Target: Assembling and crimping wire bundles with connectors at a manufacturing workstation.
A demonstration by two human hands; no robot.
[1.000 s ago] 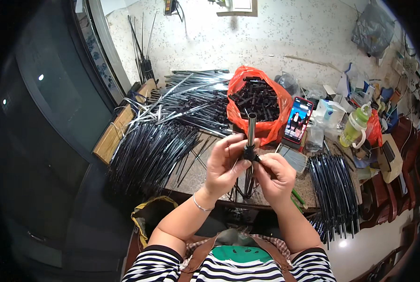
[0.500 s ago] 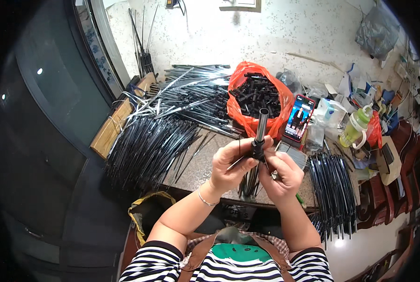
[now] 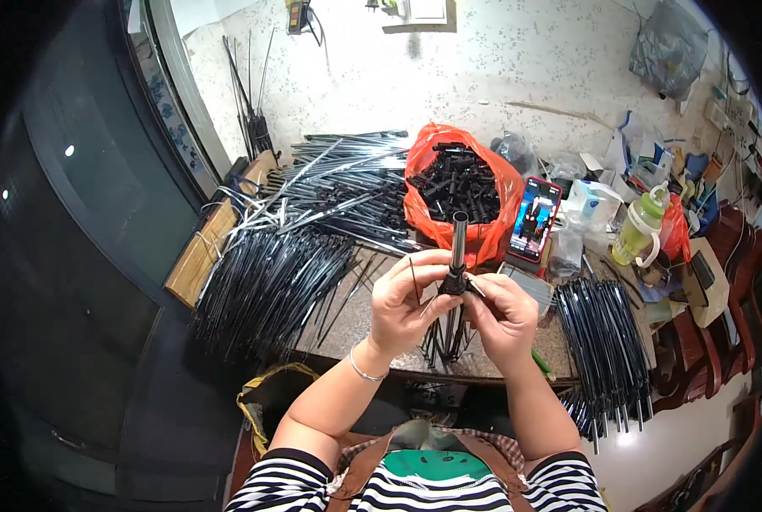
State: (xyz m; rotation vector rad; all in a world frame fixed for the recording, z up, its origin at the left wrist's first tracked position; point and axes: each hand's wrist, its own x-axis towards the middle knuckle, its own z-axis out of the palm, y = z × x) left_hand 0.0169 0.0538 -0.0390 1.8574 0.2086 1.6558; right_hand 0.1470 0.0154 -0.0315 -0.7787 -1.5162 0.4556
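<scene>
You wear a black-and-white striped top [image 3: 372,486], brown straps [image 3: 372,456] over green, and a thin bracelet [image 3: 366,373] at nine o'clock.

Black tube [image 3: 459,247] between 2 hands [image 3: 407,303].

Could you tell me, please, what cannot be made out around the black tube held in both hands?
Head view only:
- Lower end of the black plastic tube: covered by the left hand and right hand.
- Thin dark wire ribs hanging below: too fine to count.
- Small black parts in the orange plastic bag: too small to identify.
- Phone screen: blurred.
</scene>
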